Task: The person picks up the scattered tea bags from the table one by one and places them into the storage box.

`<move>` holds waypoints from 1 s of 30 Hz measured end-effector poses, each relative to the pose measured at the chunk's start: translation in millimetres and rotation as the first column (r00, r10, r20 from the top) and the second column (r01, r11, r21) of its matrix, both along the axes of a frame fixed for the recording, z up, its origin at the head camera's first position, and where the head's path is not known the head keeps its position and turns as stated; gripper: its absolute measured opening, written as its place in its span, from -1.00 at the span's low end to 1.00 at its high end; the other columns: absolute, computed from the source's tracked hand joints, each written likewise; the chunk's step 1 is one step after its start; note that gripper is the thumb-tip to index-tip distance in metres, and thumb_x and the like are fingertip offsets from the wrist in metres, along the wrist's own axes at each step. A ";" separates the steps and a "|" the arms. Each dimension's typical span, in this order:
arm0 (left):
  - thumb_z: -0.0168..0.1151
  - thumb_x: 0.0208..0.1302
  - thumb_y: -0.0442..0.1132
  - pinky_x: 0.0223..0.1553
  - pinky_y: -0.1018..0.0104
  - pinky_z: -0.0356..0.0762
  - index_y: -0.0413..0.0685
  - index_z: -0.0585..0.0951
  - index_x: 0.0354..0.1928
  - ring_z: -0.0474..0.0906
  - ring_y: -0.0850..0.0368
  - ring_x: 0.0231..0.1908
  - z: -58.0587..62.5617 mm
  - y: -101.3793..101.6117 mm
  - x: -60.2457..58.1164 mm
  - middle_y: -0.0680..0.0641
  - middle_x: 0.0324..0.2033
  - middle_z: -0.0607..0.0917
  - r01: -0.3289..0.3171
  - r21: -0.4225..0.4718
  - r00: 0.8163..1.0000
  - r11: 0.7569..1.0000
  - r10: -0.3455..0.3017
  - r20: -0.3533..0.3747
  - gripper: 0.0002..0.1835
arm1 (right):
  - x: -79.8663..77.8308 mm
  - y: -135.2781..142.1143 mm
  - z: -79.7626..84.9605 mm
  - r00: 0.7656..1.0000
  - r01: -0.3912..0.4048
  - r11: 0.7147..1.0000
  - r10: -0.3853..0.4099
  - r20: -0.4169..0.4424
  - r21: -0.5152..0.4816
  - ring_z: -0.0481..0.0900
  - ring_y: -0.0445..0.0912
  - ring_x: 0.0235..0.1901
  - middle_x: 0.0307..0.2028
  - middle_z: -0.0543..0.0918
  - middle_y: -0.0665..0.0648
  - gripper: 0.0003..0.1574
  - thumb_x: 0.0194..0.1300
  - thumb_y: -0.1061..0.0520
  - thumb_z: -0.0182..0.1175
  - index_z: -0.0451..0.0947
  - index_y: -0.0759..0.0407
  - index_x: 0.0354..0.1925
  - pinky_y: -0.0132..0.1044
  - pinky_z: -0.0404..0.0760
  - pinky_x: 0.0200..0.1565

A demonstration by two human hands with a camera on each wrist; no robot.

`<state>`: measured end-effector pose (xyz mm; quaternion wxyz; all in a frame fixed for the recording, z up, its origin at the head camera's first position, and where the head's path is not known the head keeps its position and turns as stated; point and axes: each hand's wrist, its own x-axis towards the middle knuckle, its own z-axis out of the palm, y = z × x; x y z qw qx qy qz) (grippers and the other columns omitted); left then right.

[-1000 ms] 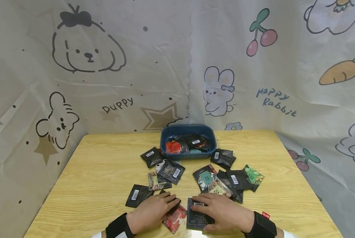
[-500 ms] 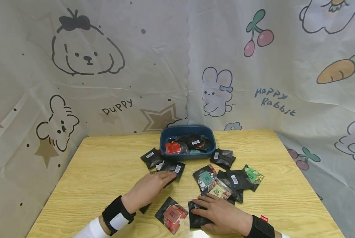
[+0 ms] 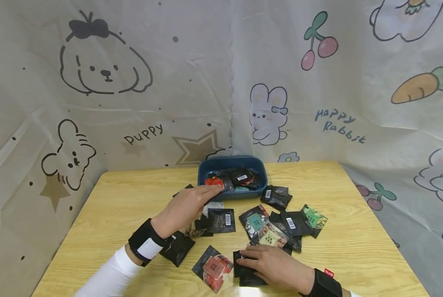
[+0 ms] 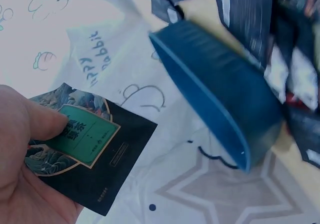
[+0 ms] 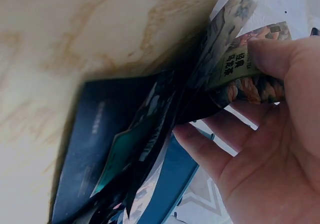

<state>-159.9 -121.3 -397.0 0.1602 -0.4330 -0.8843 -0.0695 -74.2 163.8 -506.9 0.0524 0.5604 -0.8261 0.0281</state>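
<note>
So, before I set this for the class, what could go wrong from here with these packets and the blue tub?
The green-labelled packet sticks out from the left hand, so its free corner might catch on the rim of the blue tub.
Other packets are bunched close by the right hand; lifting one could drag another along.
</note>
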 end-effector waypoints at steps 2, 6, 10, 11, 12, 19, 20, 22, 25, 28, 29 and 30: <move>0.18 0.06 -0.54 -0.41 0.27 0.58 -0.01 0.32 0.30 0.51 0.04 -0.07 2.9 4.0 -15.0 -0.09 0.14 0.48 -0.002 0.000 0.999 1.000 0.002 -0.042 -0.29 | -0.3 -0.3 1.3 1.000 0.004 1.000 -0.004 -0.003 -0.015 0.36 -0.11 0.13 0.15 0.46 0.01 -0.45 0.34 -0.03 0.07 0.30 -0.08 0.27 -0.27 0.46 0.06; 0.21 0.06 -0.49 -0.30 0.21 0.59 -0.05 0.32 0.29 0.47 0.02 -0.01 1.9 11.2 -48.4 -0.11 0.17 0.45 -0.027 0.003 0.995 1.000 0.027 -0.097 -0.31 | 0.4 -1.3 3.2 1.000 0.002 0.999 -0.002 0.007 -0.033 0.36 -0.14 0.13 0.15 0.46 0.00 -0.41 0.32 0.00 0.10 0.27 -0.09 0.29 -0.28 0.46 0.05; 0.18 0.06 -0.49 -0.14 0.16 0.56 -0.08 0.30 0.30 0.40 0.01 0.08 -2.4 18.0 -76.8 -0.12 0.20 0.41 -0.042 0.023 0.991 0.999 0.044 -0.123 -0.31 | 1.8 -0.8 4.5 0.998 0.011 0.998 -0.008 0.059 -0.061 0.34 -0.17 0.14 0.17 0.44 -0.01 -0.39 0.33 0.02 0.10 0.23 -0.10 0.32 -0.28 0.48 0.04; 0.16 0.07 -0.50 -0.08 0.15 0.54 -0.09 0.30 0.30 0.38 0.02 0.11 -3.7 19.6 -82.7 -0.12 0.21 0.40 -0.044 0.028 0.991 0.999 0.047 -0.127 -0.31 | 2.1 -0.3 4.9 0.997 0.017 0.997 -0.012 0.075 -0.069 0.34 -0.18 0.14 0.17 0.43 -0.02 -0.38 0.33 0.03 0.10 0.22 -0.10 0.32 -0.29 0.48 0.04; 0.16 0.09 -0.49 -0.01 0.13 0.50 -0.09 0.28 0.31 0.34 0.02 0.14 -5.1 21.2 -88.0 -0.13 0.22 0.39 -0.049 0.025 0.991 0.998 0.052 -0.126 -0.32 | 2.4 0.3 5.2 0.996 0.024 0.997 -0.017 0.091 -0.079 0.33 -0.18 0.14 0.18 0.42 -0.02 -0.38 0.33 0.03 0.10 0.22 -0.11 0.32 -0.29 0.48 0.04; 0.00 0.34 0.09 0.28 -0.16 -0.02 0.13 -0.15 0.44 -0.15 -0.07 0.35 -20.7 25.2 -103.2 -0.07 0.41 -0.02 -0.191 -0.161 0.974 0.968 0.207 0.088 -0.21 | 3.5 2.5 10.0 0.993 0.058 0.993 -0.047 0.110 -0.099 0.32 -0.18 0.15 0.18 0.42 -0.01 -0.32 0.28 0.06 0.16 0.21 -0.13 0.32 -0.28 0.49 0.02; 0.00 0.32 0.12 0.28 -0.18 -0.07 0.15 -0.19 0.44 -0.21 -0.07 0.35 -23.0 24.3 -102.7 -0.06 0.41 -0.06 -0.203 -0.179 0.966 0.963 0.227 0.128 -0.19 | 3.1 2.9 11.9 0.993 0.061 0.993 -0.051 0.107 -0.099 0.33 -0.18 0.14 0.18 0.42 -0.01 -0.31 0.27 0.06 0.17 0.21 -0.13 0.32 -0.28 0.50 0.02; 0.03 0.30 0.13 0.28 -0.19 -0.09 0.15 -0.18 0.44 -0.25 -0.08 0.35 -27.5 21.6 -101.5 -0.07 0.42 -0.09 -0.206 -0.198 0.956 0.958 0.240 0.166 -0.16 | 1.0 4.5 17.6 0.993 0.072 0.992 -0.061 0.100 -0.104 0.36 -0.16 0.12 0.17 0.43 0.00 -0.31 0.26 0.07 0.18 0.22 -0.15 0.32 -0.26 0.50 0.01; 0.07 0.28 0.12 0.27 -0.19 -0.05 0.13 -0.11 0.44 -0.21 -0.11 0.34 -34.2 16.8 -97.0 -0.10 0.41 -0.05 -0.190 -0.190 0.961 0.963 0.222 0.166 -0.17 | -6.0 10.3 31.5 0.993 0.099 0.987 -0.090 0.076 -0.130 0.38 -0.14 0.11 0.15 0.45 0.02 -0.30 0.21 0.10 0.22 0.27 -0.14 0.29 -0.23 0.49 0.04; 0.06 0.28 0.14 0.27 -0.17 -0.01 0.12 -0.06 0.44 -0.16 -0.12 0.34 -42.2 11.7 -86.2 -0.11 0.40 -0.02 -0.152 -0.177 0.973 0.972 0.179 0.145 -0.19 | -17.6 18.7 49.4 0.991 0.132 0.978 -0.130 0.023 -0.164 0.38 -0.12 0.11 0.15 0.45 0.05 -0.29 0.17 0.14 0.25 0.30 -0.10 0.27 -0.19 0.49 0.04; 0.05 0.29 0.14 0.27 -0.16 0.00 0.12 -0.05 0.44 -0.17 -0.10 0.34 -45.2 10.4 -81.0 -0.11 0.40 -0.02 -0.132 -0.171 0.977 0.976 0.158 0.143 -0.20 | -21.9 22.0 55.7 0.990 0.143 0.974 -0.144 0.004 -0.176 0.38 -0.10 0.12 0.16 0.45 0.06 -0.29 0.17 0.15 0.25 0.31 -0.09 0.27 -0.17 0.51 0.03; 0.04 0.29 0.14 0.28 -0.14 -0.01 0.12 -0.05 0.44 -0.19 -0.08 0.35 -48.0 9.4 -74.9 -0.10 0.41 -0.03 -0.113 -0.169 0.980 0.979 0.138 0.142 -0.21 | -26.3 25.4 61.8 0.987 0.152 0.970 -0.158 -0.012 -0.190 0.38 -0.08 0.12 0.16 0.44 0.08 -0.29 0.16 0.15 0.25 0.31 -0.07 0.27 -0.16 0.52 0.01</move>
